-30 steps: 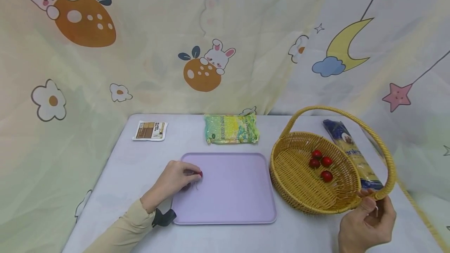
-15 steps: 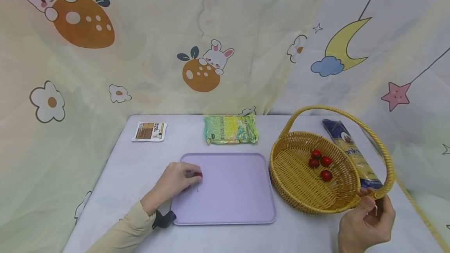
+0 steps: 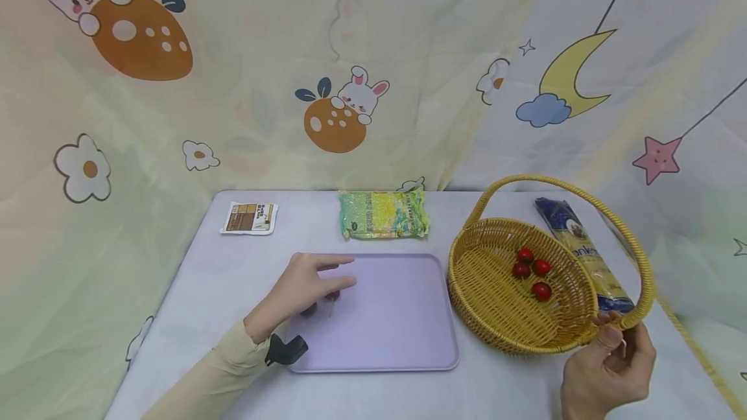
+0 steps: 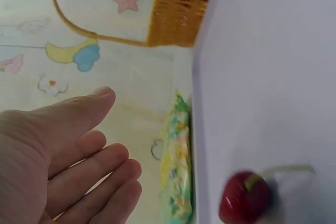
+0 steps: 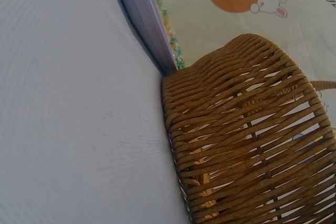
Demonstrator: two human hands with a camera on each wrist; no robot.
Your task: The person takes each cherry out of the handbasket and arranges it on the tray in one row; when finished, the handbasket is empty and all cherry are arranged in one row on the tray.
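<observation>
My left hand [image 3: 300, 290] is above the left part of the lilac tray [image 3: 391, 316], its fingers extended and thumb apart, with nothing between them. A red cherry [image 4: 244, 196] with a pale stem lies on the tray beneath it, partly hidden by the hand in the head view. Beside it is a darker round thing [image 3: 309, 310], mostly covered by the hand. At the lower right, my right hand [image 3: 609, 374] grips the wicker basket [image 3: 502, 336] where its handle meets the rim. Several red cherries [image 3: 541, 291] lie inside the basket.
Behind the tray lies a green and yellow packet [image 3: 384, 214]. A small white and brown packet [image 3: 249, 218] is at the back left. Right of the basket, a long blue and yellow bag [image 3: 589, 258] is partly hidden by the handle. A patterned cloth hangs behind the table.
The left hand has let go of the cherry, opened its fingers and lifted slightly up and to the right. The cherry stays on the tray. The right hand and basket look unmoved.
</observation>
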